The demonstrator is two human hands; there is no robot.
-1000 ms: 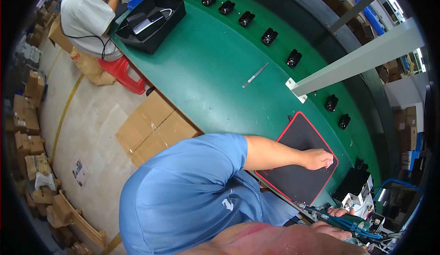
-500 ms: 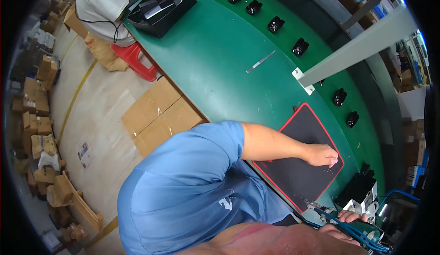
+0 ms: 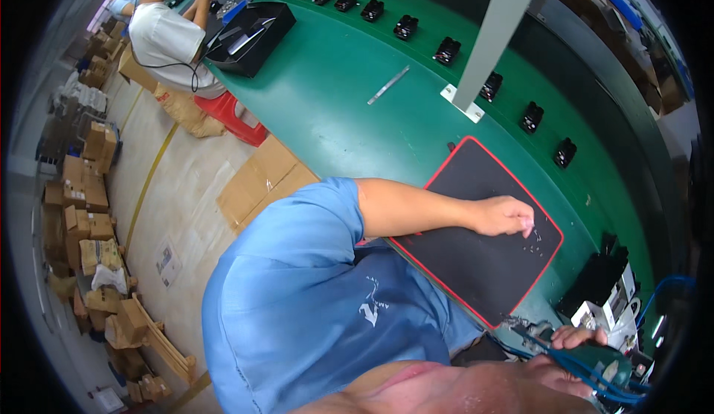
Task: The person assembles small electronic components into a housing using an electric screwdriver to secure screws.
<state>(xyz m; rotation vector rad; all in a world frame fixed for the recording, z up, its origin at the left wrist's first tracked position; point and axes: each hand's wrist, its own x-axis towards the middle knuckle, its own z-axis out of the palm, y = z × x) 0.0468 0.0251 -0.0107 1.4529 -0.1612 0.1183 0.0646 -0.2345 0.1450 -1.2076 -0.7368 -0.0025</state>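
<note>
On a black mat with a red border (image 3: 476, 280) rests my left hand (image 3: 506, 217), its fingers curled into a pinch. Whatever may be between its fingertips is too small to make out. Beside those fingertips lie several tiny metal bits like screws (image 3: 533, 249). At the lower right is my right hand (image 3: 576, 337), its fingers bent around something mostly hidden, among blue hoses (image 3: 595, 384). A metal tool end (image 3: 513, 320) reaches over the mat's near corner, close to the hoses.
Small black parts (image 3: 532, 116) stand in a row along the far green strip. A grey post (image 3: 487, 42) rises from the table, near a thin metal strip (image 3: 388, 85). A black box (image 3: 256, 49) and a seated person (image 3: 167, 42) are at the upper left; a white-and-black device (image 3: 610, 306) stands right.
The view has shifted, so the table and post sit differently in it. My left hand remains pinched over the mat, and more of the tiny bits beside it show.
</note>
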